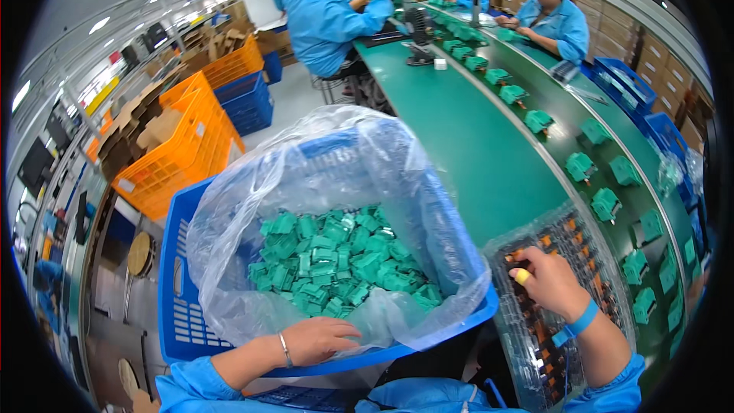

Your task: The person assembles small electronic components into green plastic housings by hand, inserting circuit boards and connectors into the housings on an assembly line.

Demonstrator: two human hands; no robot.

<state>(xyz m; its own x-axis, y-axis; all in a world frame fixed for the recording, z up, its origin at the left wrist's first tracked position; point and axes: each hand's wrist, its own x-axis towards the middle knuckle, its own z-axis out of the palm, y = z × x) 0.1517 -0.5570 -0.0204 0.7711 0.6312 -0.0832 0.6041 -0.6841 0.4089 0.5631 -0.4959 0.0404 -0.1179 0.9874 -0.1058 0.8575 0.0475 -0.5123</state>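
My left hand (319, 339) lies on the near edge of a blue plastic crate (191, 333), over its clear plastic liner bag (245, 199). Its fingers are stretched out and hold nothing. Inside the bag is a heap of green plastic housings (329, 260). To the right, my right hand (549, 283) reaches over a clear blister tray (501, 317) filled with small black and copper-coloured parts. Its fingers are pinched together at the tray's left side, a yellow cover on one finger; what they grip is hidden.
A conveyor belt (566, 134) carrying several green housings runs along the right, beside a green worktop (428, 122). Co-workers in blue sit farther along the line. Orange crates (183, 157) with cardboard and a blue crate (245, 99) stand at the left. A small fan (418, 30) is on the worktop.
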